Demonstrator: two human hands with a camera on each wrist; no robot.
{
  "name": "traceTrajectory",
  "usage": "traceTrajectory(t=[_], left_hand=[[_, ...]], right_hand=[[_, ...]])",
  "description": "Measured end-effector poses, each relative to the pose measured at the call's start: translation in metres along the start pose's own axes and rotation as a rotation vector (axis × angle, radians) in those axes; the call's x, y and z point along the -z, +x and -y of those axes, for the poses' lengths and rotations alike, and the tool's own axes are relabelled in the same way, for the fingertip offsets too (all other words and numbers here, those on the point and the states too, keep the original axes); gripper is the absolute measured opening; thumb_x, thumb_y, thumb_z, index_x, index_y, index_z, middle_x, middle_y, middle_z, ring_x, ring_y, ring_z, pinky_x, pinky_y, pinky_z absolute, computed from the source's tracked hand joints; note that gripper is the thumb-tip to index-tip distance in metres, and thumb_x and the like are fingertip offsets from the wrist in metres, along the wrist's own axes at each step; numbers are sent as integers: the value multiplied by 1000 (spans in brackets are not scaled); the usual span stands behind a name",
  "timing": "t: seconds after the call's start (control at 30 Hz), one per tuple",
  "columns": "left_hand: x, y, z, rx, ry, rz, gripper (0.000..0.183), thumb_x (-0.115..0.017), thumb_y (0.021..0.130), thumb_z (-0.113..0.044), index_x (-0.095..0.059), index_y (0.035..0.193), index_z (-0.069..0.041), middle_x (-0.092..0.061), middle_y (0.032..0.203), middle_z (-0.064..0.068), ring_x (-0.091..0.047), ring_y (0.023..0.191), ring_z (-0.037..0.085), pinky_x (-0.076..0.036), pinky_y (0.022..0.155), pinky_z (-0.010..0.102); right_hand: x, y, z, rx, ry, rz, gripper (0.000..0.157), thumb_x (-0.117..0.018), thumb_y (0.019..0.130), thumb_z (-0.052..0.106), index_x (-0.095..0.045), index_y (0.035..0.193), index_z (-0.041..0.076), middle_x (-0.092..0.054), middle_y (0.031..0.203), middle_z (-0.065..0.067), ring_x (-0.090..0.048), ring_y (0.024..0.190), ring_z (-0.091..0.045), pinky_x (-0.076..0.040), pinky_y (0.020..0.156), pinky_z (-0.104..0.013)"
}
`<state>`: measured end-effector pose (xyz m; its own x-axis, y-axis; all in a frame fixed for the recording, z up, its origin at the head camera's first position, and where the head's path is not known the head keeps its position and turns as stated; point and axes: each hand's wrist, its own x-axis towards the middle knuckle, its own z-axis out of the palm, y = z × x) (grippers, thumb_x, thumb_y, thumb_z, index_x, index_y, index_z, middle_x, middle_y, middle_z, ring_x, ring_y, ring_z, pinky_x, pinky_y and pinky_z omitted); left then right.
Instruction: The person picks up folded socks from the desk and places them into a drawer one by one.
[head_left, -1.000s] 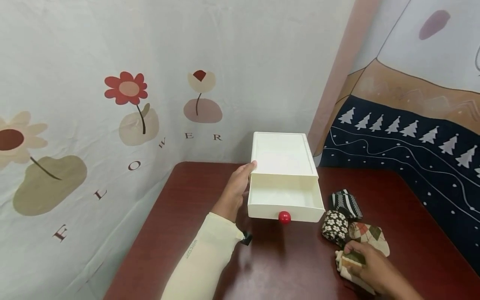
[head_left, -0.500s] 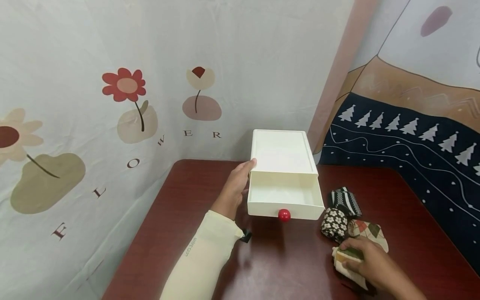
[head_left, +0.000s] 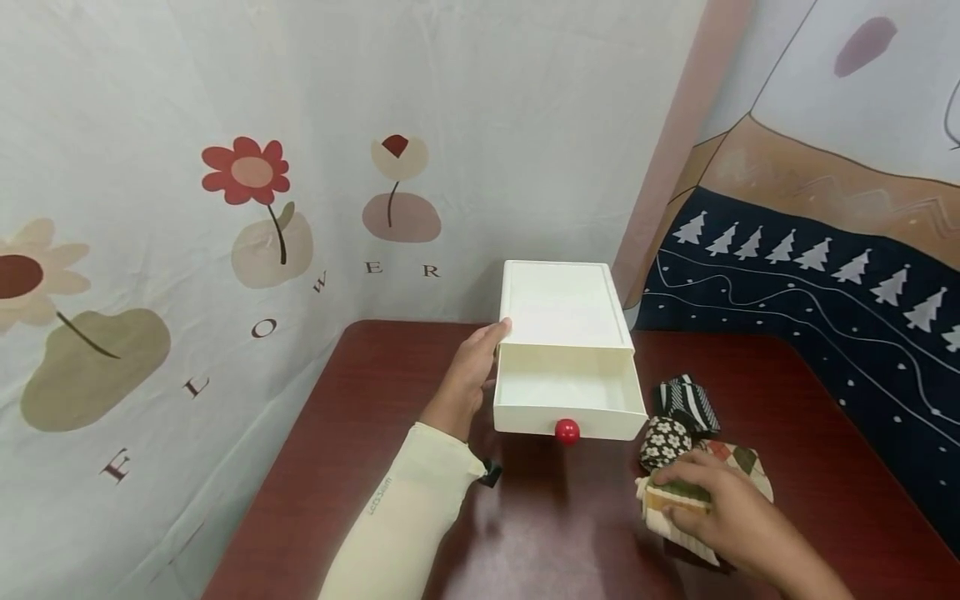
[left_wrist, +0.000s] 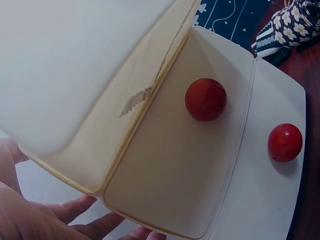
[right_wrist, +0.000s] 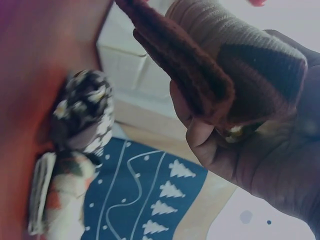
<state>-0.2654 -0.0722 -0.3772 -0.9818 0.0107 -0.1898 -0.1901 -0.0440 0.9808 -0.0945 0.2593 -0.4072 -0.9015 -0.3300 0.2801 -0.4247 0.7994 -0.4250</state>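
A white box (head_left: 566, 304) stands toward the back of the dark red table, its drawer (head_left: 570, 379) pulled out at the front. A red ball knob (head_left: 567, 431) is on the drawer front. My left hand (head_left: 468, 367) holds the box by its left side, thumb on the top edge. At the lower right, my right hand (head_left: 727, 504) grips a folded pair of cream, green and yellow socks (head_left: 660, 517). Its ribbed knit and a brown part show in the right wrist view. The left wrist view shows two red balls, one of them the upper ball (left_wrist: 205, 99).
Beside my right hand lie a black-and-white flowered sock roll (head_left: 664, 442), a black-and-white striped bundle (head_left: 688, 402) and a cream argyle sock roll (head_left: 750, 467). A printed curtain (head_left: 480, 125) hangs behind the table (head_left: 397, 375).
My right hand has moved left with the folded socks, closer to the drawer, and now partly covers the argyle roll. My left hand and the box stay in place.
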Motion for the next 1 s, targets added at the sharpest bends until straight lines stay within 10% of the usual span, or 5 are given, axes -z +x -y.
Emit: traceTrajectory(t=[0.37,0.6,1.0], left_hand=[[0,-1,1,4,-3,-12,66,-64,103,-61,-61,154,-18,-68,145,14,-60,138,36,-42,113,63],[3,-3,0,-1,4,-25,66,-65,103,-61,-61,153,-18,-64,151,13,-55,142,36,-42,115,64],[0,-7,1,4,-10,-16,66,-65,103,-60,-62,153,-18,-67,148,13,-56,145,36,-38,119,68]], right_hand=[[20,17,29,23,180,228,38,-89,87,11,-78,114,35,-69,123,3,-56,101,-3,-55,71,-20],[32,31,45,212,173,166,40,-90,88,13,-76,116,38,-67,119,10,-58,104,-2,-54,78,-21],[54,58,73,85,279,144,29,-88,94,31,-76,119,40,-67,127,8,-59,110,-11,-56,84,-23]])
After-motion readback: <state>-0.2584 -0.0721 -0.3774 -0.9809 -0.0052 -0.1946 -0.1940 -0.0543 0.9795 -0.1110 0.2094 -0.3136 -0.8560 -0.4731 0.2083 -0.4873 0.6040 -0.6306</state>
